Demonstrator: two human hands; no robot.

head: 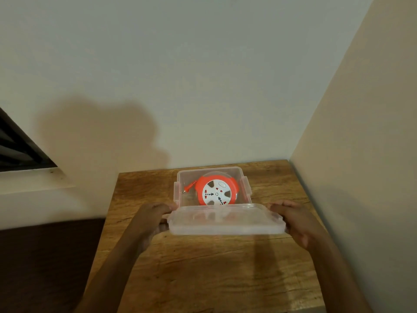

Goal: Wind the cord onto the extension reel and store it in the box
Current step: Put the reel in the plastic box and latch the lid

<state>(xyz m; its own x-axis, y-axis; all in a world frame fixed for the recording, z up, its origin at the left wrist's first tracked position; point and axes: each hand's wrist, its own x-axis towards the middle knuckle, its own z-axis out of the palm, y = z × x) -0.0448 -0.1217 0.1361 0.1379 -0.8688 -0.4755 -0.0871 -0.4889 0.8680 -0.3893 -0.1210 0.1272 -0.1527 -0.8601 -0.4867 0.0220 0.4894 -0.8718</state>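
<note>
Lid [225, 220] gripped at both short ends, my left hand [153, 219] and right hand [293, 219] clamped on it, level to drop squarely. Orange reel [216, 190], cord wound, lies inside the clear box [244, 184] on the wooden table [203, 267].

Legible text, labels, brands, numbers: none. Markings on extension reel [216, 192] face too small to read.

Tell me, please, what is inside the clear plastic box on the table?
Inside the box lies the orange and white extension reel, with its orange plug sticking out to the left. The lid, held by both hands, covers the near edge of the box, so that part is unclear.
</note>
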